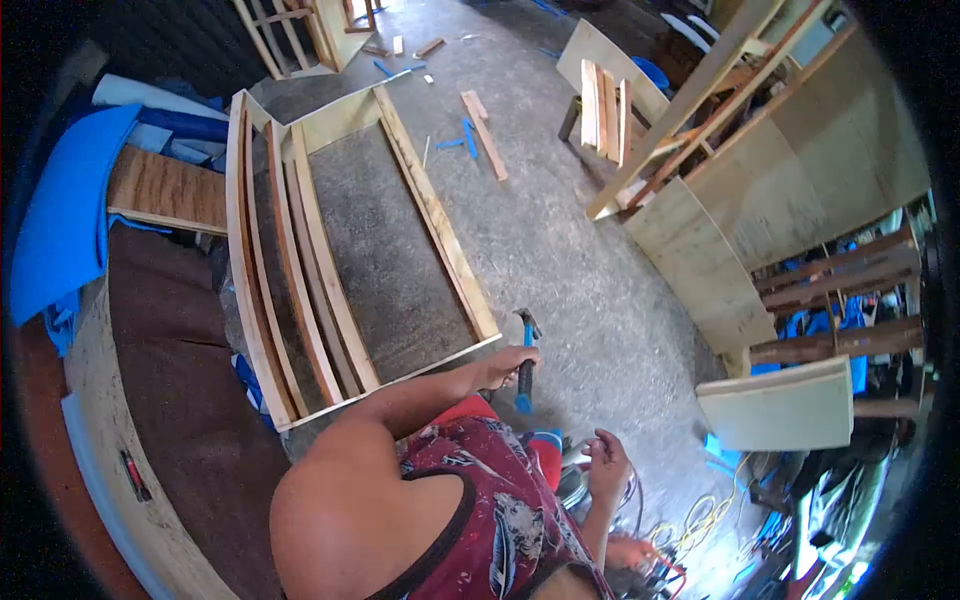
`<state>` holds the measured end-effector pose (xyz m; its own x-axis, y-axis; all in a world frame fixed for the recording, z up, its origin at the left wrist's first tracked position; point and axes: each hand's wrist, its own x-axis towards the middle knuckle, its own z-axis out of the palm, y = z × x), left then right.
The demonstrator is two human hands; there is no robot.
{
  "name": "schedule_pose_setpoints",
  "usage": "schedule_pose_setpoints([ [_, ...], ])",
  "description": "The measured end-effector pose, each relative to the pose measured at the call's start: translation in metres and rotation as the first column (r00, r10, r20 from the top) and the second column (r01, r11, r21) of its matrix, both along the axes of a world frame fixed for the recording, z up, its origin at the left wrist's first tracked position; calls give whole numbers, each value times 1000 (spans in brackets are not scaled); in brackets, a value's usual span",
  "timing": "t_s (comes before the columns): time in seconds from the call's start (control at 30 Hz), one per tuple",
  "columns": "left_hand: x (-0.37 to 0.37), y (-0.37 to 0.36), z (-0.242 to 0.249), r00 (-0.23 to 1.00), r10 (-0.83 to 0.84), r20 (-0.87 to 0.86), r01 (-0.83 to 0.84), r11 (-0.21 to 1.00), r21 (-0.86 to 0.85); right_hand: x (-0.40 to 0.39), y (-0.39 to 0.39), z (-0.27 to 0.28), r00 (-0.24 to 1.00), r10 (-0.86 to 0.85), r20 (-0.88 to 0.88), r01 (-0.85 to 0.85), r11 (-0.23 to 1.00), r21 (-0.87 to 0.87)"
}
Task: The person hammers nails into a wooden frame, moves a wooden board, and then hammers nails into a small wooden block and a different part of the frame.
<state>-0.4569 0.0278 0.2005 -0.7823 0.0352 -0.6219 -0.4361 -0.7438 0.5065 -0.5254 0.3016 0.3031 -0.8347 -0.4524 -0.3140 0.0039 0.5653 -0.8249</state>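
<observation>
My left hand (507,368) is closed around the handle of a claw hammer (525,375) with a black and blue grip. The hammer's metal head points away from me, beside the near corner of a wooden frame (432,215). That frame lies on the concrete floor, with long slats along its left part and an open right part. Lower down, my right hand (606,466) is raised near my body with its fingers curled in; whatever it may hold is too small to make out.
Leaning plywood panels (700,260) and upright timbers line the right side. A pale curved-edge board (778,405) stands at lower right, above tangled yellow cords (710,520). Wood strips (485,135) and blue scraps lie on the floor. Blue foam sheet (70,210) and brown cloth are at left.
</observation>
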Motion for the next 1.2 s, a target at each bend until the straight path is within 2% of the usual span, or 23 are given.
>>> schedule_pose_setpoints([
  [0.03,-14,-8,4,999,38,-17,-38,999,-13,-17,0,-6,1000,23,2,-23,1000,-7],
  [0.07,-31,-15,-16,994,49,101,-45,998,-42,-36,1,-11,1000,5,18,-4,998,-60],
  [0.1,-43,-19,-19,992,74,102,-69,996,-48,-56,0,-14,999,-13,38,17,994,-111],
  [0.17,-53,-25,-25,960,280,14,-279,960,-36,-96,2,-20,997,27,72,-19,995,-100],
  [0.2,-58,-34,-53,972,218,89,-222,975,34,-120,3,-28,996,66,66,-58,991,-124],
  [0.23,-64,-37,-72,968,236,81,-239,971,21,-144,1,-34,993,104,54,-95,984,-152],
  [0.3,-77,-19,-105,853,509,116,-489,856,-166,-194,-8,-30,988,151,21,-146,979,-144],
  [0.33,-77,-19,-126,813,546,204,-528,838,-139,-219,-14,-29,979,198,41,-189,969,-162],
  [0.37,-73,-17,-138,769,566,297,-560,821,-114,-240,-19,-27,969,238,68,-223,959,-178],
  [0.43,-61,1,-103,719,564,406,-559,816,-146,-280,-36,-12,950,306,66,-296,945,-137],
  [0.57,-67,51,-106,481,763,432,-758,609,-232,-357,-79,-7,857,515,-39,-513,842,-164],
  [0.63,-63,73,-100,383,776,502,-808,544,-224,-385,-110,-2,762,646,38,-636,758,-142],
  [0.73,-57,100,-135,309,811,497,-859,462,-220,-405,-165,-2,715,699,6,-689,706,-163],
  [0.8,-63,105,-150,103,769,630,-854,393,-340,-411,-208,3,666,746,-4,-736,657,-166],
  [0.83,-69,99,-144,113,761,639,-852,405,-333,-411,-231,11,674,739,2,-730,666,-156],
  [0.9,-83,78,-114,87,662,744,-911,355,-208,-410,-279,28,569,822,-39,-807,549,-217],
  [0.93,-81,71,-135,102,654,749,-909,368,-197,-410,-302,36,578,815,-37,-803,560,-205],
  [0.97,-69,65,-167,160,642,749,-923,366,-116,-410,-327,43,506,859,-79,-852,483,-200],
  [1.0,-72,46,-170,217,627,748,-931,362,-33,-411,-352,47,428,897,-115,-896,403,-189],
  [1.03,-76,25,-173,233,616,753,-926,378,-23,-411,-377,47,441,891,-109,-890,419,-179],
  [1.13,-97,-62,-172,271,649,711,-885,459,-82,-416,-448,39,271,961,-51,-960,274,61],
  [1.17,-105,-93,-177,283,680,676,-872,477,-115,-416,-466,32,289,956,-48,-954,291,63],
  [1.2,-121,-132,-161,260,751,607,-820,503,-272,-415,-483,27,237,971,-36,-969,239,60],
])
